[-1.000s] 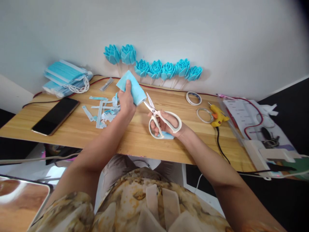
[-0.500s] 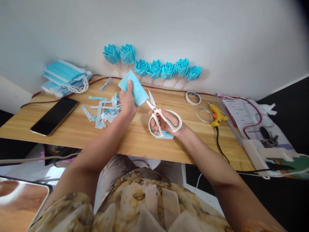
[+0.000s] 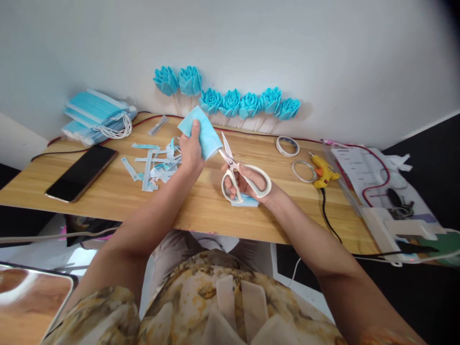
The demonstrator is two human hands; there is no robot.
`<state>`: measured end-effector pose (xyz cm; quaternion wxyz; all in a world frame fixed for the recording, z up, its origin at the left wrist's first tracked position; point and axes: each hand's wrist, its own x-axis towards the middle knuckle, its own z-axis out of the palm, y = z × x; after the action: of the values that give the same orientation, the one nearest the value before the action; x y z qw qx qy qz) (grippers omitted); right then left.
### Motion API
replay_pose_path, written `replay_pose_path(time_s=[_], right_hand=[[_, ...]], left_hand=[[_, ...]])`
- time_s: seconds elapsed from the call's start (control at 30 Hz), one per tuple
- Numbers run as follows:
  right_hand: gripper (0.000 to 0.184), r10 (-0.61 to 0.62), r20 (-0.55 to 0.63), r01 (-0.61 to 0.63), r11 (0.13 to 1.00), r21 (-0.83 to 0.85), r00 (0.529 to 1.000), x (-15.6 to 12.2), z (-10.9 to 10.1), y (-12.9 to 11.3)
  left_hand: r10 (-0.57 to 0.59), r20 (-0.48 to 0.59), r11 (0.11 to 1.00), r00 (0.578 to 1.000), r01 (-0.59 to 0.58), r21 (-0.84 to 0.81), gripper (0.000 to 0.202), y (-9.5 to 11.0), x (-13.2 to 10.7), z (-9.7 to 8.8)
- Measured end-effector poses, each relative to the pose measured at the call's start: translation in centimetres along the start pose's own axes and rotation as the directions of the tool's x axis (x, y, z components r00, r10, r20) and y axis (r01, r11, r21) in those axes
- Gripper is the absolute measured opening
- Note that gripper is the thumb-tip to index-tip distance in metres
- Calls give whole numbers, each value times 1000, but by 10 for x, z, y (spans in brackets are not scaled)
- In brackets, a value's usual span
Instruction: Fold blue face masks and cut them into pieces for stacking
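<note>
My left hand (image 3: 191, 149) pinches a blue piece of mask fabric (image 3: 207, 135), thumb on top, above the desk. Fingers through the loops, my right hand (image 3: 247, 178) holds white-handled scissors (image 3: 229, 160) with the blades apart. The lower blade's tip is at the fabric's right corner and partly hidden by it. Beneath my right hand lies a small blue stack of mask material (image 3: 245, 200), mostly covered. White and blue cut strips (image 3: 148, 167) are scattered to the left of my left hand.
Several blue fabric flowers (image 3: 230, 102) on sticks lean against the wall. Face masks (image 3: 94, 115) and a phone (image 3: 82, 172) lie left. To the right are tape rolls (image 3: 287, 146), a yellow glue gun (image 3: 325, 172) with its cord, and a power strip (image 3: 391, 237).
My left hand and the blue fabric have shifted very slightly to the right. The scissors stay almost in place, their blades still apart.
</note>
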<state>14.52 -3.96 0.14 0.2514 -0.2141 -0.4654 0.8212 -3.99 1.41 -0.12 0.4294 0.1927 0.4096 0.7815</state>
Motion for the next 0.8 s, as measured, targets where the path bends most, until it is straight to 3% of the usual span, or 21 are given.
replay_pose_path(time_s=[0.33, 0.8], right_hand=[[45, 5, 41, -5, 1000, -14, 999, -1, 1, -2], [48, 15, 22, -16, 999, 39, 1000, 1, -3, 1]], left_hand=[[-32, -8, 999, 999, 32, -36, 38, 5, 1, 2], [78, 38, 997, 996, -79, 24, 30, 2, -2, 2]])
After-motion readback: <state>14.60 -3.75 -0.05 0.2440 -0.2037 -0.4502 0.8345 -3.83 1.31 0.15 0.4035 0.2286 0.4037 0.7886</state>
